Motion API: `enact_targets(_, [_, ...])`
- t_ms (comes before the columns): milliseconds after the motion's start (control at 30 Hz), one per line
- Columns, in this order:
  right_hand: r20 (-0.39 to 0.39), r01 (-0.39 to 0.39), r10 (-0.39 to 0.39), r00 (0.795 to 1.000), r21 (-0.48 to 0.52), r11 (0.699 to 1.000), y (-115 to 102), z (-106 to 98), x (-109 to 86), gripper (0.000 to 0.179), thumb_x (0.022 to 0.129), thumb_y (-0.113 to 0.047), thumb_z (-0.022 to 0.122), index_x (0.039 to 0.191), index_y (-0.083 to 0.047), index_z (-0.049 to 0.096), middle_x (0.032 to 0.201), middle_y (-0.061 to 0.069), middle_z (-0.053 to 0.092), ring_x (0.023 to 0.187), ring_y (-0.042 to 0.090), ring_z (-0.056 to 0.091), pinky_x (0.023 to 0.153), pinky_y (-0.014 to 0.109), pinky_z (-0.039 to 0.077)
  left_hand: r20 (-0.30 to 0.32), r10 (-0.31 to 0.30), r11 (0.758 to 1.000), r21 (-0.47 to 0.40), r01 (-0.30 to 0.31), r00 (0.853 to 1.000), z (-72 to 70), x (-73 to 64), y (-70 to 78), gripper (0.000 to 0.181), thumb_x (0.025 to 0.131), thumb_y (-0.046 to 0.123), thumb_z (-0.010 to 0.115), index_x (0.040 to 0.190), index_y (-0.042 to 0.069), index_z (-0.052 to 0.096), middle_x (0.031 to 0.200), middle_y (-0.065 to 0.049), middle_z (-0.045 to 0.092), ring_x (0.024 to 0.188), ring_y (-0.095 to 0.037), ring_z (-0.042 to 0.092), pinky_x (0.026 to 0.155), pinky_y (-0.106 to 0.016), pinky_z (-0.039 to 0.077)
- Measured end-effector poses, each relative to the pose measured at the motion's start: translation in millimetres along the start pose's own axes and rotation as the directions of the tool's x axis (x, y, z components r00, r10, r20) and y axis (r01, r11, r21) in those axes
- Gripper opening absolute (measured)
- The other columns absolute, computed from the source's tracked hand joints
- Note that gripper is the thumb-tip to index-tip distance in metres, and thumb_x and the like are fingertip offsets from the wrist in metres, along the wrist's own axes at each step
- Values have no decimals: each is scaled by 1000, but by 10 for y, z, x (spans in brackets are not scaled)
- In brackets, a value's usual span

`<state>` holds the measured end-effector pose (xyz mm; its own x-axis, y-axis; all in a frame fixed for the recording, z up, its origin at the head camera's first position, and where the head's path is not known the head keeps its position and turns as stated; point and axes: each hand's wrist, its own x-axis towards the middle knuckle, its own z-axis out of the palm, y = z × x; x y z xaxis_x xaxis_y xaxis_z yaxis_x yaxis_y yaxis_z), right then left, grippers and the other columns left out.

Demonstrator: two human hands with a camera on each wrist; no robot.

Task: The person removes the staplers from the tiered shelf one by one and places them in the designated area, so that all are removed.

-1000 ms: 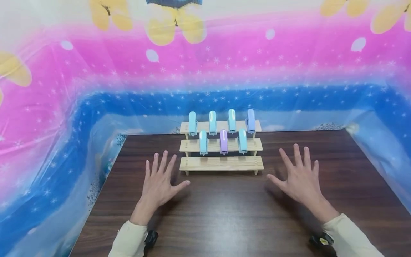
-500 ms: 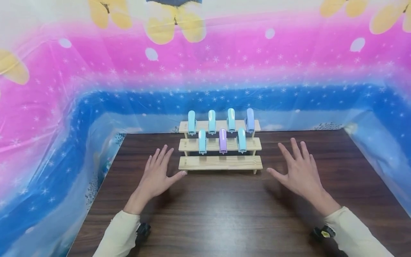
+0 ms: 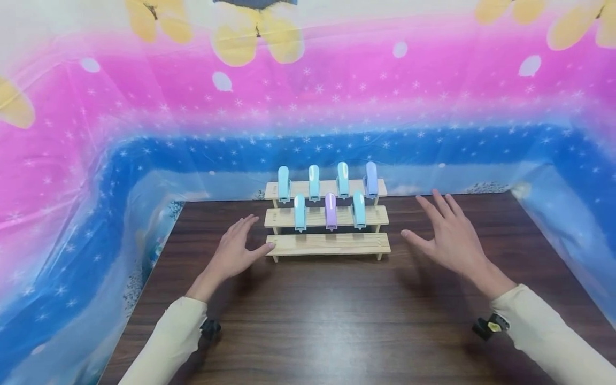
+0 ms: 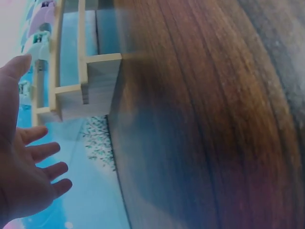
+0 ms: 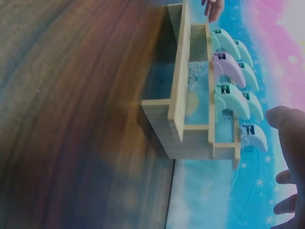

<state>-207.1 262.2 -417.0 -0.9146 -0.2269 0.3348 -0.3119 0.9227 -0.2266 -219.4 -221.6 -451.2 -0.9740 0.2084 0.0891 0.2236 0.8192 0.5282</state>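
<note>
A three-step wooden stand (image 3: 327, 244) holds several small staplers on its two upper steps. On the middle step, a purple stapler (image 3: 330, 211) sits between a teal stapler (image 3: 300, 212) and another teal stapler (image 3: 359, 210). The top step carries several teal ones and a periwinkle stapler (image 3: 371, 180) at its right end. My left hand (image 3: 234, 252) hovers beside the stand's left end, thumb spread; whether the thumb touches the bottom step I cannot tell. Off the right end is my right hand (image 3: 454, 240), fingers spread, holding nothing. Both hands also show in their wrist views.
The stand is at the far side of a dark wood-grain table (image 3: 317, 315). Behind it and along both sides hangs a pink and blue patterned cloth (image 3: 308, 96). Each wrist wears a black strapped device (image 3: 490, 326).
Both hands have moved forward over the table, toward the stand's ends. The left hand has turned so its fingers look closer together. The staplers keep their places on the stand.
</note>
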Motion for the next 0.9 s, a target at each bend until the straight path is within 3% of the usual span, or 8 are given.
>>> enact_targets(233, [47, 3, -6, 999, 53, 999, -33, -129, 217, 92, 92, -68, 62, 161, -14, 33, 166, 23, 23, 151, 50, 20, 118, 68, 19, 58, -49, 992, -114, 55, 997, 75, 96, -66, 90, 93, 55, 70, 159, 6, 33, 164, -18, 32, 151, -40, 26, 118, -64, 26])
enact_targets(600, [65, -4, -4, 998, 128, 992, -66, -190, 565, 88, 93, -69, 59, 158, -13, 39, 163, 19, 34, 143, 50, 37, 108, 71, 34, 130, -118, 981, -140, 136, 984, 188, 158, -86, 91, 92, 53, 72, 157, 2, 34, 161, -24, 35, 149, -43, 31, 117, -63, 29])
enact_targets(900, [53, -3, -10, 999, 230, 973, -105, -141, 803, 83, 92, -67, 63, 157, -19, 43, 157, 15, 46, 140, 43, 46, 113, 64, 33, 161, -102, 975, -181, 131, 982, 220, 184, -110, 76, 92, 47, 75, 148, 3, 49, 156, -23, 43, 146, -40, 37, 115, -62, 32])
